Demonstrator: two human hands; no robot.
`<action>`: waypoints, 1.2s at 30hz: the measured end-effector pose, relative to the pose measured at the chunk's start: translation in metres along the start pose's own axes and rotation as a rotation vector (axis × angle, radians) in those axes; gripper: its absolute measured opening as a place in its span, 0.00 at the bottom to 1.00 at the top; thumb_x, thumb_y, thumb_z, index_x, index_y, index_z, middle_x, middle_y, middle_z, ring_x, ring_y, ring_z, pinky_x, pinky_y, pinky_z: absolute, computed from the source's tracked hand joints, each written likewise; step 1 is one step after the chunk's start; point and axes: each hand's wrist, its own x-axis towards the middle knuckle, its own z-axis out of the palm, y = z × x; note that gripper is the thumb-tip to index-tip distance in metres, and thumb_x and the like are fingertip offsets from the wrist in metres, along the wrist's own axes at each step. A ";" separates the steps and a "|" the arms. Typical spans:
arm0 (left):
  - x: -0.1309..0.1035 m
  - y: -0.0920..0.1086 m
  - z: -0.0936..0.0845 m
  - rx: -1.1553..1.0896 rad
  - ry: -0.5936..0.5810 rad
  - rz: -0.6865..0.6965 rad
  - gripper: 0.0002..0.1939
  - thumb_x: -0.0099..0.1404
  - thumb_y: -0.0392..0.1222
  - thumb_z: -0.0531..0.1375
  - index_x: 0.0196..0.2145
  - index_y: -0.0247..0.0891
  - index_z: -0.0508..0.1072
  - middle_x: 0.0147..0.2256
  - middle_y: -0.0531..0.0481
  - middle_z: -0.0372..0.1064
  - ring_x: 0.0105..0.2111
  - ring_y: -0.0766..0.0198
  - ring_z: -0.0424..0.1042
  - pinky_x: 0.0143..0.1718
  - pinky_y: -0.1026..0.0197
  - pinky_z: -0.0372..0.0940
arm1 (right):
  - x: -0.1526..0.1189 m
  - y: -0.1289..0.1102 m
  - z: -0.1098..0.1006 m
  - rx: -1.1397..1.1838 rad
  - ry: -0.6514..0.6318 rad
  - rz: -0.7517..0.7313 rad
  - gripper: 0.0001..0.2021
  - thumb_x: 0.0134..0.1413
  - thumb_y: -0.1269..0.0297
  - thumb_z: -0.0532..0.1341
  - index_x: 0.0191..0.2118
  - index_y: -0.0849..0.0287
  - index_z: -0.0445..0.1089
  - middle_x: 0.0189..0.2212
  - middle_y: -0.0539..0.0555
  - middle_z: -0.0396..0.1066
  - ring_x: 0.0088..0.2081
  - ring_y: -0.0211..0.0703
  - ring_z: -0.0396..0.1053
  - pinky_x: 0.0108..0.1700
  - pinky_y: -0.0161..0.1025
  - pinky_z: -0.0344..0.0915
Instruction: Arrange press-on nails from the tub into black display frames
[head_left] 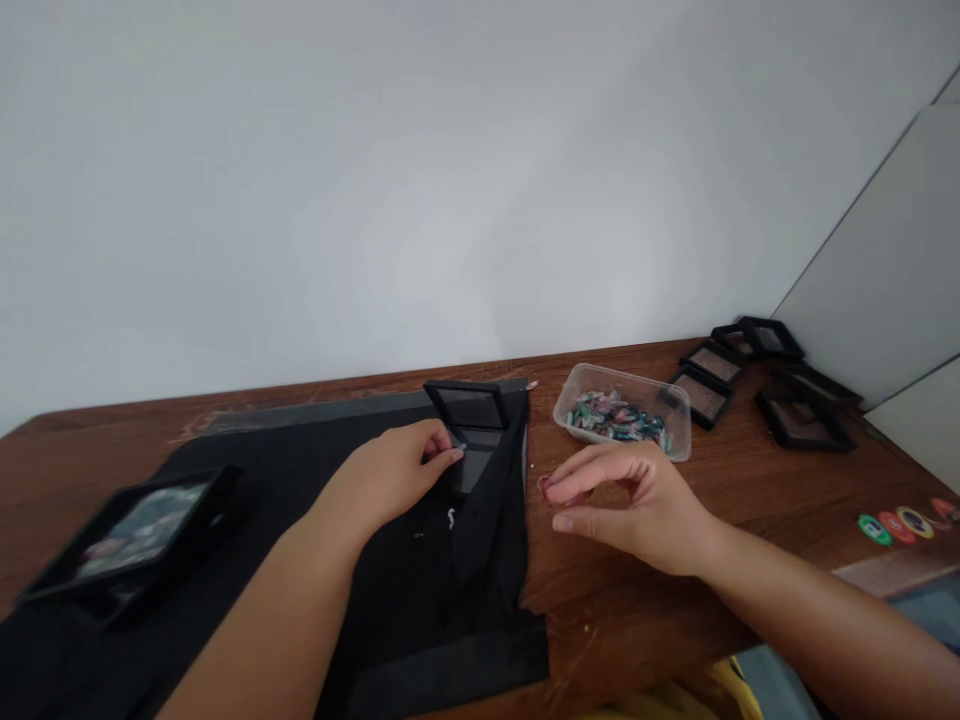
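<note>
My left hand [401, 465] is at the left side of an opened black display frame [469, 405], whose lid with a clear window stands tilted up. Its thumb and index finger are pinched together, with a small pale bit by the fingertips; what they hold is unclear. My right hand [637, 500] hovers over the wood to the right of the black cloth, thumb and fingers apart. A small reddish piece [543, 485] shows at its fingertips, partly hidden. Behind this hand is a clear plastic tub [679, 425] with many small coloured chips [619, 415].
A larger black frame [217, 490] with a pale, mottled panel lies at left on the black cloth [300, 455]. Several black frames [701, 395] lie at the right back. Round coloured stickers [874, 530] are near the right edge. White scraps [451, 518] dot the cloth.
</note>
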 end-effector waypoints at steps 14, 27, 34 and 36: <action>0.001 0.004 0.003 0.012 0.032 -0.039 0.08 0.63 0.48 0.61 0.29 0.46 0.77 0.30 0.50 0.80 0.28 0.55 0.76 0.27 0.59 0.59 | 0.000 0.000 0.001 -0.032 0.011 -0.004 0.04 0.50 0.65 0.76 0.33 0.51 0.83 0.35 0.52 0.84 0.37 0.42 0.82 0.42 0.39 0.80; 0.001 0.017 0.001 0.044 0.016 -0.168 0.08 0.64 0.47 0.59 0.29 0.45 0.75 0.31 0.48 0.80 0.31 0.51 0.78 0.28 0.57 0.59 | -0.002 -0.003 0.003 -0.056 0.027 0.018 0.11 0.53 0.66 0.73 0.27 0.56 0.71 0.29 0.51 0.79 0.32 0.38 0.77 0.38 0.38 0.74; -0.007 0.017 -0.001 0.065 0.069 -0.070 0.05 0.63 0.43 0.59 0.31 0.46 0.75 0.31 0.50 0.79 0.28 0.53 0.76 0.25 0.58 0.58 | 0.000 -0.002 0.003 -0.115 0.090 0.012 0.07 0.53 0.67 0.69 0.34 0.54 0.69 0.29 0.48 0.76 0.31 0.37 0.72 0.37 0.38 0.70; -0.010 0.021 -0.002 0.042 0.085 -0.035 0.04 0.62 0.43 0.59 0.32 0.46 0.75 0.30 0.52 0.78 0.27 0.55 0.75 0.25 0.58 0.58 | 0.000 -0.002 0.002 -0.119 0.088 0.013 0.06 0.53 0.67 0.69 0.32 0.54 0.70 0.29 0.49 0.77 0.31 0.37 0.72 0.37 0.38 0.70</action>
